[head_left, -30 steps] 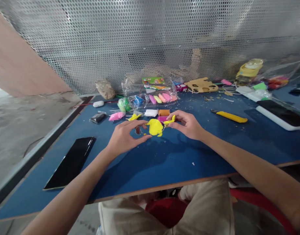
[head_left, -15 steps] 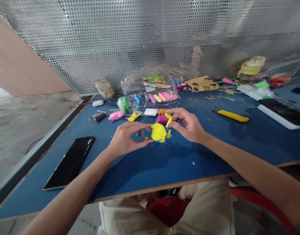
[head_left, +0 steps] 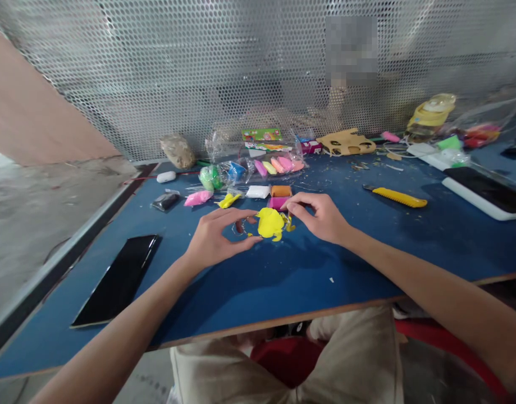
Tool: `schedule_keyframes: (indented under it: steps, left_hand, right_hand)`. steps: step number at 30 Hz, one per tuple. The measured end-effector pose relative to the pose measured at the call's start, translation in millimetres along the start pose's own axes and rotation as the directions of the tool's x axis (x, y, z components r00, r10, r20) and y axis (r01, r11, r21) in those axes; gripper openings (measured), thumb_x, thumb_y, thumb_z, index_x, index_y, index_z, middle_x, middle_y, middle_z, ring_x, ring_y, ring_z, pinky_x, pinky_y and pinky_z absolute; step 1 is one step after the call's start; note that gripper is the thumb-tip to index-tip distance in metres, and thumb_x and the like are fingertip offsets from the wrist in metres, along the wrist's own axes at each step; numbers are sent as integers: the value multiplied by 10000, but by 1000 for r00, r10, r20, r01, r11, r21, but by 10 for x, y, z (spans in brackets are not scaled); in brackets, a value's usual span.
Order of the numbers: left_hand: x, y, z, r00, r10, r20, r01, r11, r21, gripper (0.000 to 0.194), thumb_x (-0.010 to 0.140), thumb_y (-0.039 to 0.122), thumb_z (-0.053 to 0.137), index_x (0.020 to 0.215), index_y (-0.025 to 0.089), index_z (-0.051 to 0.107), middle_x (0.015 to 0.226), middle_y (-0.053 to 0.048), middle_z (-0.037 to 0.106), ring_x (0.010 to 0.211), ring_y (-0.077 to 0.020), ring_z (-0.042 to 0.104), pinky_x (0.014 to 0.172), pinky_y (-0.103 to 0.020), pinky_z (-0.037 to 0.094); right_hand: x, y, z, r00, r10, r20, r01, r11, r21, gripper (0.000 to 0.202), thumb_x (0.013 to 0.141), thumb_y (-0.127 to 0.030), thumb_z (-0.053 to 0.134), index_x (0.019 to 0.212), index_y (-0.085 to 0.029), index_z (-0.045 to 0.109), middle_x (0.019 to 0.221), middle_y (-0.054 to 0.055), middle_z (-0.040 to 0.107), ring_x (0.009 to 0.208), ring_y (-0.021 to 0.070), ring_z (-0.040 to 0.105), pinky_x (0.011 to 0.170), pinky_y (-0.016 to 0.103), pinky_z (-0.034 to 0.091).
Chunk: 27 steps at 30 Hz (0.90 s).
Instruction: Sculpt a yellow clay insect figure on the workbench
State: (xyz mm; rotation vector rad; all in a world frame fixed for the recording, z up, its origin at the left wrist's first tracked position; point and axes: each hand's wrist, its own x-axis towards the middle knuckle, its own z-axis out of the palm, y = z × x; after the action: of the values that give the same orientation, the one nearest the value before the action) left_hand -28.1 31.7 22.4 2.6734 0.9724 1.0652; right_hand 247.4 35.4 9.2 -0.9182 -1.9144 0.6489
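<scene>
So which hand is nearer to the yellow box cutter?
Right. The right hand is to the left of the yellow box cutter, apart from it; the left hand is farther off, beyond the yellow clay piece.

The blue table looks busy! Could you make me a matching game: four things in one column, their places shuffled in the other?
Things
1. yellow lump
2. utility knife
3. black flat device
4. white packet

Places
A. near the left edge of the table
B. beside the orange packet
C. between the left hand and the right hand
D. beyond the right forearm, blade pointing left

Pairs: 1-C, 2-D, 3-A, 4-B
</scene>
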Motion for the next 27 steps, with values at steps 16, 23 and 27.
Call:
schedule_keyframes:
  steps: [16,23,27]
  left_hand:
    - [-19,76,115,993,-119,2,118,990,72,449,854,460,784,1232,235,699,987,-10,792,650,-121,643,708,-280,573]
    - [-16,69,103,996,-83,-21,85,988,129,447,863,452,773,1247,237,695,1014,-11,807,707,-145,697,772,-312,571]
    - [-19,54,85,996,-56,-69,66,987,150,442,854,440,786,1232,229,695,997,-8,811,712,-150,707,793,-320,563]
  right_hand:
    - [9,36,72,977,202,73,-215,935,283,315,845,-386,786,1092,-215,690,965,53,783,858,198,718,769,343,560]
    - [16,63,103,975,215,56,-222,933,283,305,831,-399,791,1052,-210,698,961,43,719,817,171,637,709,318,508]
    - [4,37,58,991,125,-56,-117,986,118,195,919,-402,695,961,-214,670,850,15,613,704,143,519,653,311,438]
